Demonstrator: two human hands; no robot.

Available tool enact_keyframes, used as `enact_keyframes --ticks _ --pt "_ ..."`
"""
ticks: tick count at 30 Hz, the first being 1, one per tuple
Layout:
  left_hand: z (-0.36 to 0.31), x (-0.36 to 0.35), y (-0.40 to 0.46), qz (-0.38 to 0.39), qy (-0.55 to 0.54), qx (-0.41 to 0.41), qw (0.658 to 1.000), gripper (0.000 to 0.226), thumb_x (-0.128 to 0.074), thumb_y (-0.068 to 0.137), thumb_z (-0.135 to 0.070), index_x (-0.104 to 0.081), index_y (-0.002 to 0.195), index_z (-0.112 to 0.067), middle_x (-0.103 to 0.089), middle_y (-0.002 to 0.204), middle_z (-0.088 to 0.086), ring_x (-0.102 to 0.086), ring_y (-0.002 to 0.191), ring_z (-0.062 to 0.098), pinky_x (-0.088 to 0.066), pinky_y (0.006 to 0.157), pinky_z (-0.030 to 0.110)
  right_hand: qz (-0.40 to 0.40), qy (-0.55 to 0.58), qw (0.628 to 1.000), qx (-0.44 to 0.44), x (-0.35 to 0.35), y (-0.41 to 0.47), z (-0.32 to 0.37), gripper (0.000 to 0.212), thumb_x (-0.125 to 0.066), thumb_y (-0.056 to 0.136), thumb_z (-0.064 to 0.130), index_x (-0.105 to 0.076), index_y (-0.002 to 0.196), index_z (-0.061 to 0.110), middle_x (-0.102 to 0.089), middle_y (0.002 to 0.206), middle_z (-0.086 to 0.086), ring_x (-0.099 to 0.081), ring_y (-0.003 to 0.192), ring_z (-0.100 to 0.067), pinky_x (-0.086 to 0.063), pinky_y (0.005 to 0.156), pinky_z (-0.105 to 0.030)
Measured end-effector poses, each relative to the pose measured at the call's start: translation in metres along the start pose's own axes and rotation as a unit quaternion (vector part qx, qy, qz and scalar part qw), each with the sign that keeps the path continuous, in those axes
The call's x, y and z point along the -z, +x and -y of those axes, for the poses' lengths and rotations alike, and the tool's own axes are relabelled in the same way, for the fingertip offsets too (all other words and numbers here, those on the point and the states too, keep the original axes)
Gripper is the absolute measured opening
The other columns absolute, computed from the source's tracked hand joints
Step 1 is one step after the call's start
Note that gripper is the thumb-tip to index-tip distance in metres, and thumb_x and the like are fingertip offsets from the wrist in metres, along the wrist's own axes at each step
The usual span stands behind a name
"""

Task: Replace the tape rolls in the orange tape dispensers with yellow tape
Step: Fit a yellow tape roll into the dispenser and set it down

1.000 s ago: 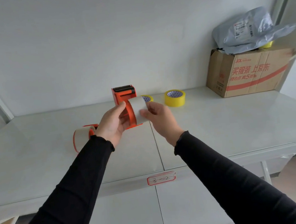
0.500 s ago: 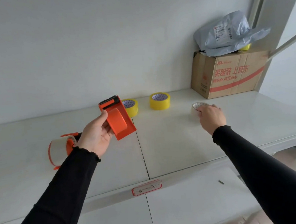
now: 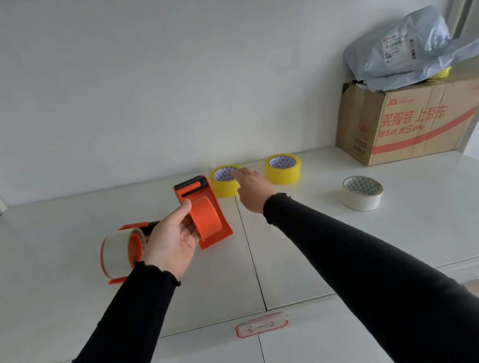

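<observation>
Reaching over the yellow roll (image 3: 224,181) near the desk's back edge, the right hand (image 3: 252,188) seemed open; the left hand (image 3: 171,241) gripped the emptied orange dispenser (image 3: 203,212). Next: grasp and mount it.

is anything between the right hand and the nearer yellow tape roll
Nothing visible does. The right hand is right at the near yellow tape roll, its fingers over the rim, with only bare shelf around it.

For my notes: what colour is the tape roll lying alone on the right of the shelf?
White tape roll, patterned inner core; head view.
</observation>
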State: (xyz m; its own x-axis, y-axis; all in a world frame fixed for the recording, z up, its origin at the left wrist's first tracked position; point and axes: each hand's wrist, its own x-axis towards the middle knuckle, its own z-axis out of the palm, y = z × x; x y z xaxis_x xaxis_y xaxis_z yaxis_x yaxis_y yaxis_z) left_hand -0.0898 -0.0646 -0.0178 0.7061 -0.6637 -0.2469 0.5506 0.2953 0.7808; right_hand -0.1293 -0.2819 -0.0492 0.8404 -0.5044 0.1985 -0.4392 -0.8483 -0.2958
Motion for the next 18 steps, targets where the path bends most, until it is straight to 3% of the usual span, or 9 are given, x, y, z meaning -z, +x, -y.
enact_keyframes --ticks 4,8,11,13,15,18 --pt "0.003 0.003 0.002 -0.014 0.007 -0.004 1.0 0.037 -0.058 0.097 -0.019 -0.06 0.13 -0.003 -0.071 0.115 0.011 -0.07 0.094 0.017 -0.062 0.068 0.027 0.068 -0.019 0.997 -0.014 -0.023 0.033 0.011 0.074 -0.043 0.09 -0.006 -0.028 0.158 0.018 -0.034 0.161 -0.009 -0.054 0.129 -0.037 -0.051 0.098 -0.044" --pt "0.004 0.006 0.003 -0.02 0.003 0.0 1.0 0.038 -0.06 0.096 -0.019 -0.06 0.131 -0.003 -0.073 0.111 0.011 -0.071 0.097 0.018 -0.058 0.078 0.032 -0.012 0.0 0.999 -0.039 -0.032 0.034 0.002 0.044 -0.058 0.096 0.017 -0.059 0.14 0.019 -0.048 0.15 -0.008 -0.063 0.118 -0.035 -0.05 0.095 -0.037" --pt "0.004 0.008 0.002 -0.023 -0.01 0.003 1.0 0.039 -0.06 0.096 -0.017 -0.059 0.133 -0.002 -0.07 0.122 0.014 -0.069 0.105 0.021 -0.055 0.087 0.034 -0.103 0.145 0.981 -0.073 -0.024 0.008 -0.006 0.031 -0.062 0.095 0.021 -0.069 0.124 0.015 -0.06 0.126 -0.01 -0.066 0.1 -0.033 -0.047 0.084 -0.035" --pt "0.003 0.008 0.002 -0.02 -0.014 0.0 1.0 0.04 -0.06 0.096 -0.017 -0.058 0.133 -0.002 -0.068 0.128 0.016 -0.067 0.111 0.022 -0.055 0.088 0.035 -0.142 0.306 0.939 -0.071 -0.013 -0.02 -0.005 0.019 -0.062 0.096 0.018 -0.068 0.114 0.013 -0.059 0.108 -0.007 -0.065 0.083 -0.03 -0.051 0.08 -0.04" --pt "0.002 0.005 0.002 -0.014 -0.017 -0.007 1.0 0.039 -0.059 0.097 -0.018 -0.058 0.133 -0.003 -0.068 0.128 0.016 -0.067 0.112 0.022 -0.055 0.087 0.035 -0.157 0.395 0.904 -0.053 0.002 -0.053 0.001 0.008 -0.06 0.098 0.013 -0.064 0.105 0.011 -0.058 0.106 -0.008 -0.067 0.076 -0.031 -0.057 0.078 -0.043" --pt "0.002 -0.008 -0.002 0.007 -0.009 -0.024 1.0 0.035 -0.057 0.098 -0.021 -0.059 0.13 -0.006 -0.071 0.122 0.013 -0.069 0.104 0.018 -0.054 0.083 0.032 -0.171 0.43 0.886 -0.025 0.018 -0.104 0.013 0.01 -0.06 0.1 0.012 -0.063 0.105 0.004 -0.057 0.111 -0.009 -0.069 0.076 -0.025 -0.059 0.076 -0.031"
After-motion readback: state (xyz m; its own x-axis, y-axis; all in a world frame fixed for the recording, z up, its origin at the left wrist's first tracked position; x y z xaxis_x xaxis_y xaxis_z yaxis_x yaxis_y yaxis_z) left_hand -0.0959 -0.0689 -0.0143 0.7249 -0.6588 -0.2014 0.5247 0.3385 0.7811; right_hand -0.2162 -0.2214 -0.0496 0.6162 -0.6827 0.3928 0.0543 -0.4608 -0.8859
